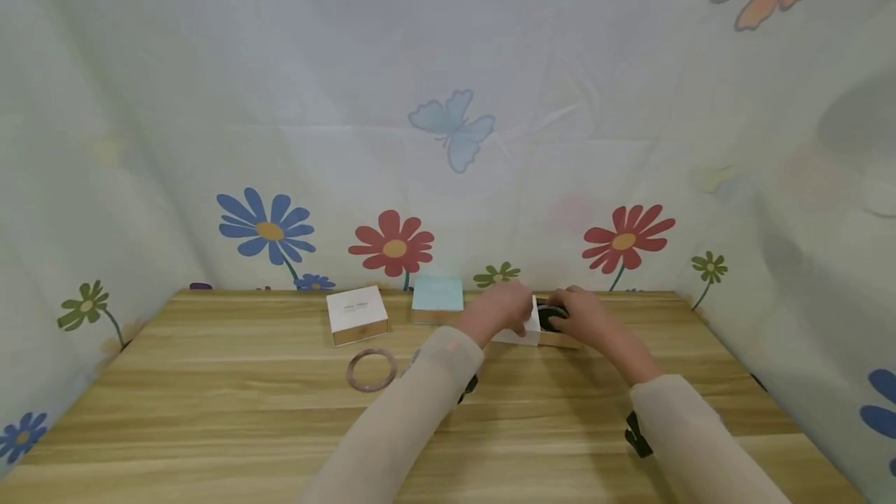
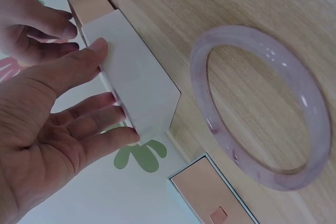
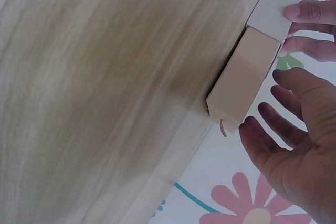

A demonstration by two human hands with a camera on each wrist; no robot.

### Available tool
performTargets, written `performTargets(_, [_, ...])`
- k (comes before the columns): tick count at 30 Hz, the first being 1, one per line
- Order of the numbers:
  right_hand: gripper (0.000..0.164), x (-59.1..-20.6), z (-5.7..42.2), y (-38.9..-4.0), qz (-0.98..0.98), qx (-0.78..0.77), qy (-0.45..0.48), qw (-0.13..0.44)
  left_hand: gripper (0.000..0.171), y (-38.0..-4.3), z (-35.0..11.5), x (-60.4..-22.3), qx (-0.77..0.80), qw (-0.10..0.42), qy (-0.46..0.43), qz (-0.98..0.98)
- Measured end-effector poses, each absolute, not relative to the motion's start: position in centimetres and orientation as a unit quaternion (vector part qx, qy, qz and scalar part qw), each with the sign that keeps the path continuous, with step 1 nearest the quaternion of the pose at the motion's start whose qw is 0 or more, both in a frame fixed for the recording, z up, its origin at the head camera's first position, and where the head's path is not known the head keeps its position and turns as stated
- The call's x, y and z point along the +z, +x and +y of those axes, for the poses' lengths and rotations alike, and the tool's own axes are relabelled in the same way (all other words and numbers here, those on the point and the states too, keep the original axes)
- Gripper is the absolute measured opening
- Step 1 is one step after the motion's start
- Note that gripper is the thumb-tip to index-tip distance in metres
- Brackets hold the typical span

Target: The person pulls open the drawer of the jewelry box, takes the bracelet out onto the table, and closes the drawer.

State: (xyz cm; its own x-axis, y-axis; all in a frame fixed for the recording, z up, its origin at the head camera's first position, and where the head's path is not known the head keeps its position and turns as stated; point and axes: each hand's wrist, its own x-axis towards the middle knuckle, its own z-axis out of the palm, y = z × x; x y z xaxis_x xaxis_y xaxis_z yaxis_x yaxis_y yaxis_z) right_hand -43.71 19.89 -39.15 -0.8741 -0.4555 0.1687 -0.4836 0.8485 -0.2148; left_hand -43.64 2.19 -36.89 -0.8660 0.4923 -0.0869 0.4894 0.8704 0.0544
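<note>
My left hand (image 1: 498, 309) holds the white sleeve of a drawer-type gift box (image 2: 137, 69), thumb on the upper edge and fingertips along its side. A tan drawer (image 3: 244, 72) with a small ribbon pull sticks out of the sleeve to the right. Inside it, the head view shows a dark insert (image 1: 547, 319) with a pale curved edge. Over the drawer is my right hand (image 1: 589, 321), fingers spread and slightly bent, their tips at its upper rim. A glossy pale lilac bangle (image 2: 316, 108) lies on the table by the left wrist.
Left of the hands stand a light-blue box (image 1: 437, 295) and another white box (image 1: 357, 313) with tan sides. A pinkish bangle (image 1: 371, 388) lies in front of them on the wooden table (image 1: 245, 411). A flowered cloth (image 1: 315, 138) hangs behind the table's far edge.
</note>
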Motion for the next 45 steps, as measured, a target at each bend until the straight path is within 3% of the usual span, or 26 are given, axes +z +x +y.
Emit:
performTargets(23, [0.035, -38.9, 19.0, -43.7, -0.948, 0.137, 0.284, 0.041, 0.028, -43.5, 2.2, -36.7, 0.011, 0.046, 0.261, 0.964])
performTargets(32, [0.023, -38.0, 18.1, -44.7, -0.957, 0.110, 0.266, -0.024, 0.020, -43.3, 2.0, -36.9, 0.018, 0.040, 0.260, 0.965])
performTargets(36, [0.027, -37.3, 17.5, -45.1, -0.963, 0.097, 0.245, -0.064, 0.015, -43.2, 2.0, -36.9, 0.020, 0.036, 0.260, 0.965])
performTargets(45, [0.023, -35.7, 16.4, -45.4, -0.970, 0.050, 0.213, -0.105, 0.018, -43.1, 2.0, -36.9, 0.023, 0.032, 0.265, 0.963])
